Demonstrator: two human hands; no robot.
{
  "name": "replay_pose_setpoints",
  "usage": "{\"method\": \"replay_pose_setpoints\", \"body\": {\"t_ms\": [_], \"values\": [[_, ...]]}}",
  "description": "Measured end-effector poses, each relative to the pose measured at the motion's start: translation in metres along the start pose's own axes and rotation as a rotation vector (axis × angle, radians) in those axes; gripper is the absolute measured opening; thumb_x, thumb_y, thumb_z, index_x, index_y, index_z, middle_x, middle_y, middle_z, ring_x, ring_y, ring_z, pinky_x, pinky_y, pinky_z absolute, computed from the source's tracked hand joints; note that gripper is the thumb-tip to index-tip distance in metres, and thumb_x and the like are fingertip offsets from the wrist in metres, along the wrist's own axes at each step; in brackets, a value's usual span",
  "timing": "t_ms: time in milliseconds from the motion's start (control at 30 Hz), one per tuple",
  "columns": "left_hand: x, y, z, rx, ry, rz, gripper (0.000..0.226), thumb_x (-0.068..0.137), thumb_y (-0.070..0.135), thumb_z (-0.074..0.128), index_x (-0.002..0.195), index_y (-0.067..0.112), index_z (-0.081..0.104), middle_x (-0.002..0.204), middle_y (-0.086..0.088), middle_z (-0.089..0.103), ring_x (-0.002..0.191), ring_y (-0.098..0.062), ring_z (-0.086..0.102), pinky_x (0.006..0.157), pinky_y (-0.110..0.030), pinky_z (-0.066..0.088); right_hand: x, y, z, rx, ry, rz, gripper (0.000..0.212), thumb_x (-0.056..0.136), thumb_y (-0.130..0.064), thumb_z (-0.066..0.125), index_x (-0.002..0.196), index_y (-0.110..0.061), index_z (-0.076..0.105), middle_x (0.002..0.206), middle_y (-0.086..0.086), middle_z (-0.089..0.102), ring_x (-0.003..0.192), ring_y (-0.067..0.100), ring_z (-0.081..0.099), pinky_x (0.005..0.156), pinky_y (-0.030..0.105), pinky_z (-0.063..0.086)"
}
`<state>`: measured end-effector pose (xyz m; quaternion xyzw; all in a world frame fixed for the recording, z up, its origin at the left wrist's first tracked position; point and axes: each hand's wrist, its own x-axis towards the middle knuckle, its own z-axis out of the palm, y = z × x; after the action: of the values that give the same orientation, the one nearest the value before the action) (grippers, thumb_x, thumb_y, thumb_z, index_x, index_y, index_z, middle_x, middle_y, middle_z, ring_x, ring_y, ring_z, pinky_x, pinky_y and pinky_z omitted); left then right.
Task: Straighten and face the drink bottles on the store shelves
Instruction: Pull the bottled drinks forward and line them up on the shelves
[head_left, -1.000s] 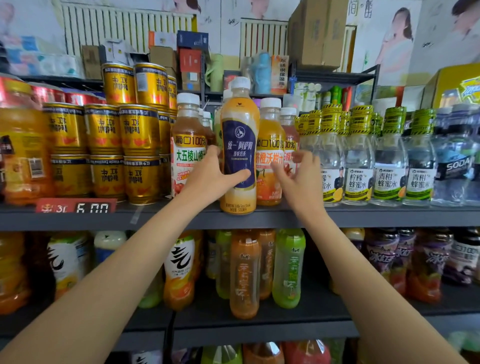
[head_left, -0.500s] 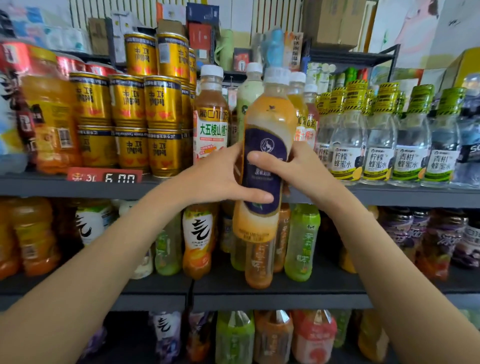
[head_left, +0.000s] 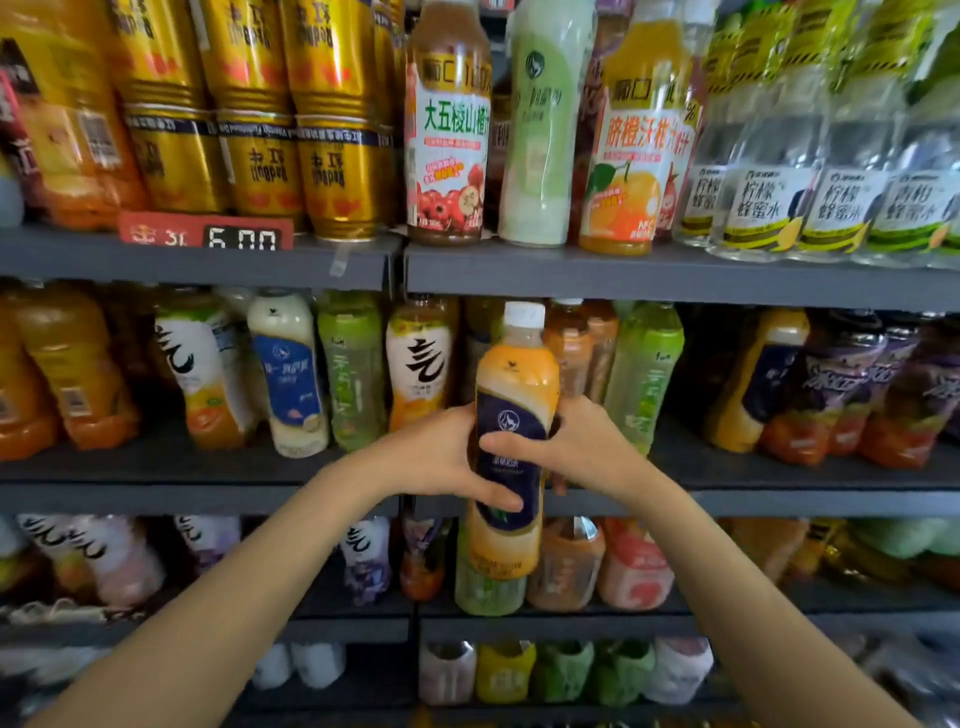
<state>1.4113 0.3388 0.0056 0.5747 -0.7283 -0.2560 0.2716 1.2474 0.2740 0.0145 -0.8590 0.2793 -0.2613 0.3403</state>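
Gold cans (head_left: 249, 119) are stacked in two tiers at the left of the top shelf, with their printing seen upside down. Just below them, a red price tag (head_left: 205, 236) reading 6.00 is fixed to the dark grey shelf edge (head_left: 675, 278). A strip of clear tape (head_left: 338, 262) is stuck on that edge, right of the tag. At the far left, what may be a red packet (head_left: 13, 135) is partly cut off by the frame.

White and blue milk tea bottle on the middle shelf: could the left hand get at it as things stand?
Probably not yet: the left hand grips the orange and navy bottle. The white and blue bottle itself stands unobstructed at the shelf front.
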Motion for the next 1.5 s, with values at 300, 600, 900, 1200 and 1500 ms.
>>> {"method": "replay_pose_setpoints", "body": {"t_ms": [300, 600, 900, 1200, 1500], "values": [[-0.008, -0.029, 0.032, 0.103, 0.098, -0.064, 0.083, 0.065, 0.034, 0.084, 0.135, 0.023, 0.041, 0.133, 0.005, 0.054, 0.120, -0.011, 0.051, 0.098, -0.036, 0.045, -0.004, 0.038, 0.025, 0.087, -0.054, 0.004, 0.020, 0.068, -0.033, 0.081, 0.076, -0.033, 0.062, 0.068, -0.019, 0.065, 0.064, -0.011, 0.060, 0.059, 0.010, 0.044], [-0.074, -0.062, 0.026, 0.273, 0.044, -0.363, 0.051, 0.083, 0.029, 0.070, 0.127, 0.014, 0.047, 0.124, -0.003, 0.051, 0.115, -0.020, 0.050, 0.087, -0.025, 0.041, 0.006, 0.020, 0.072, -0.352, -0.132, -0.157, 0.039, 0.065, -0.053, 0.077, 0.061, -0.033, 0.043, 0.059, -0.017, 0.051, 0.062, 0.006, 0.054, 0.057, 0.027, 0.040], [-0.182, -0.164, -0.031, 0.054, 0.108, -0.616, 0.044, 0.089, 0.029, 0.062, 0.126, 0.013, 0.044, 0.117, -0.002, 0.058, 0.096, -0.012, 0.055, 0.075, -0.019, 0.043, 0.028, -0.023, 0.157, -0.486, -0.060, -0.020, 0.052, 0.063, -0.058, 0.074, 0.080, -0.012, 0.059, 0.078, 0.002, 0.066, 0.075, 0.019, 0.062, 0.065, 0.036, 0.050], [-0.247, -0.168, -0.122, -0.135, 0.125, -0.325, 0.061, 0.084, 0.019, 0.069, 0.134, 0.019, 0.035, 0.103, 0.008, 0.059, 0.091, -0.002, 0.058, 0.078, -0.015, 0.047, 0.045, -0.142, 0.256, -0.302, -0.001, -0.024, 0.052, 0.066, -0.051, 0.076, 0.096, -0.010, 0.065, 0.090, 0.006, 0.070, 0.085, 0.018, 0.064, 0.076, 0.039, 0.053], [-0.284, -0.176, -0.147, -0.204, 0.114, -0.183, 0.069, 0.086, -0.006, 0.058, 0.129, 0.036, 0.023, 0.119, -0.011, 0.052, 0.085, -0.008, 0.059, 0.075, -0.019, 0.050, 0.058, -0.185, 0.289, -0.267, 0.004, 0.017, 0.067, 0.057, -0.067, 0.069, 0.094, -0.012, 0.064, 0.087, 0.002, 0.070, 0.082, 0.016, 0.065, 0.074, 0.041, 0.054]]}}
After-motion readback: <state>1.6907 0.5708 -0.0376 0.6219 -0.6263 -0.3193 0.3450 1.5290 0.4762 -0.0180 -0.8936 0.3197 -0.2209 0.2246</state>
